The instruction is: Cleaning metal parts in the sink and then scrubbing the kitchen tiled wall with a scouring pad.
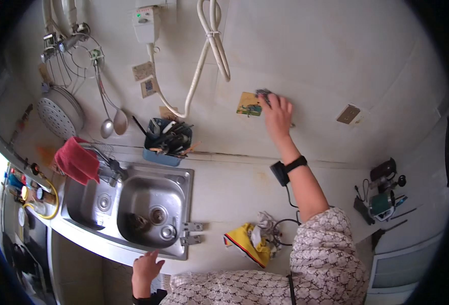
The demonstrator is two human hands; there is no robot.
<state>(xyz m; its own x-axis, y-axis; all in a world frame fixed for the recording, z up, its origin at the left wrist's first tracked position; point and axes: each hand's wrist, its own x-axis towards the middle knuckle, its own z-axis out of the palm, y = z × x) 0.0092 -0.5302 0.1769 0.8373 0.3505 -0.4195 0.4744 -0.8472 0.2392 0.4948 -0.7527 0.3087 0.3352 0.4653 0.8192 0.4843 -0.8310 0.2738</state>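
My right hand [278,114] is raised against the white tiled wall [323,57], fingers bent over a grey wiry scouring pad [263,92] that looks like steel wool. Just left of the fingers, a small yellow-and-green picture sticker [249,104] is stuck on the wall, and the hand partly hides its right side. My left hand [146,268] hangs by the counter's front edge, below the double-bowl stainless steel sink [189,198]. It holds nothing and its fingers are apart. A dark lump [137,222] lies in the right bowl.
A blue basket [159,158] of utensils stands behind the sink. A red cloth [78,160] hangs by the faucet [116,173]. Metal hinges [192,233] and a yellow cloth [251,244] lie on the counter. Power tools [382,202] stand at right; a white hose [198,80] loops down the wall.
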